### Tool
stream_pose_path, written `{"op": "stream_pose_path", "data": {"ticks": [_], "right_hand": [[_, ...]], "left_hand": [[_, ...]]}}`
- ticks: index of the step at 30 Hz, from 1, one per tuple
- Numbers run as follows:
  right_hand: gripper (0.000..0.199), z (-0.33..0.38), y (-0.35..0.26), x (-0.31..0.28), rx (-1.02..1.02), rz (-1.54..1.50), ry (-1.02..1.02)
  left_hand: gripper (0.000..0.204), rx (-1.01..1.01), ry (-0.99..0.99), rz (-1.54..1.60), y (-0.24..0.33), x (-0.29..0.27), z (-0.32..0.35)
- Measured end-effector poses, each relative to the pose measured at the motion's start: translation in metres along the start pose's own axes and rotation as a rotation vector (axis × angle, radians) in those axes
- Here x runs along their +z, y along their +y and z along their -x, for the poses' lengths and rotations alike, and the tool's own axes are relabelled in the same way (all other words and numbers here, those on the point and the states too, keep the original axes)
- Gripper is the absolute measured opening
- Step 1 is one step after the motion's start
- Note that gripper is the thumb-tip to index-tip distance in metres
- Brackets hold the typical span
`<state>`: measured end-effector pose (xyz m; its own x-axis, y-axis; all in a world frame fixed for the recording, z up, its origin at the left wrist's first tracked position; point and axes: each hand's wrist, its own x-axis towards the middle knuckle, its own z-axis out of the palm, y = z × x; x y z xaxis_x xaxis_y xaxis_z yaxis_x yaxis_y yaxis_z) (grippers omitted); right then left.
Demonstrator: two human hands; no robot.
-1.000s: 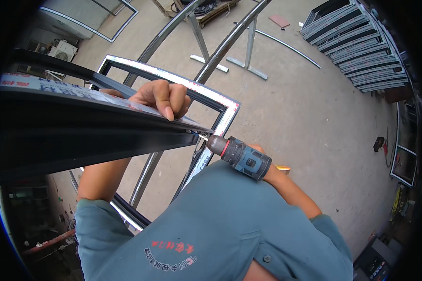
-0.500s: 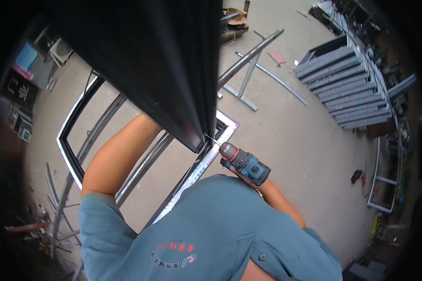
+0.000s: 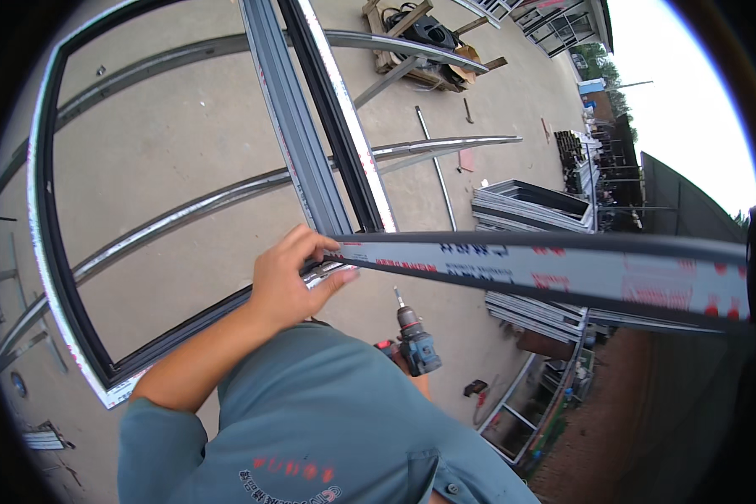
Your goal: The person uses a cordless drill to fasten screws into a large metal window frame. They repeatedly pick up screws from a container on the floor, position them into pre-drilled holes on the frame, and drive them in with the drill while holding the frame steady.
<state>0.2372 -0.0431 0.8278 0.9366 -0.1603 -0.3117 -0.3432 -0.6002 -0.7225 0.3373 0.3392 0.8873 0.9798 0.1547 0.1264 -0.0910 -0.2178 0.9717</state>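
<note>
My left hand [image 3: 284, 281] is closed round the near end of a long aluminium profile [image 3: 512, 265], fingertips over its upper edge and thumb below. Grey film with red and dark print covers the profile, which stretches off to the right. Its held end meets the corner of a large dark window frame [image 3: 44, 252] with white film along its edges. Lower right, a blue and black cordless drill [image 3: 420, 349] is in my right hand [image 3: 401, 363], mostly hidden behind the drill and my shirt. The drill's bit points up, apart from the frame.
Curved metal rails [image 3: 185, 202] run beneath the frame. Stacked grey frames [image 3: 529, 206] lie on the floor at right. Far off stands a wooden pallet [image 3: 416, 50] with a dark machine on it. A small dark tool [image 3: 475, 388] lies on the floor at lower right.
The long profile has swung from the top of the view to the right. The drill has come away from the frame corner. My left hand, hidden behind the profile before, now shows at its end.
</note>
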Motion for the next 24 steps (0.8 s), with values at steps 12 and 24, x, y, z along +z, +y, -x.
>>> {"op": "stream_pose_path", "data": {"ticks": [12,24], "right_hand": [[0.037,0.049,0.078,-0.028,0.232,0.167,-0.106],[0.043,0.063,0.038,-0.003,0.293,0.320,-0.136]], "left_hand": [[0.066,0.145,0.146,0.044,-0.032,0.038,-0.017],[0.064,0.231,0.071,0.228,-0.062,0.043,-0.027]]}}
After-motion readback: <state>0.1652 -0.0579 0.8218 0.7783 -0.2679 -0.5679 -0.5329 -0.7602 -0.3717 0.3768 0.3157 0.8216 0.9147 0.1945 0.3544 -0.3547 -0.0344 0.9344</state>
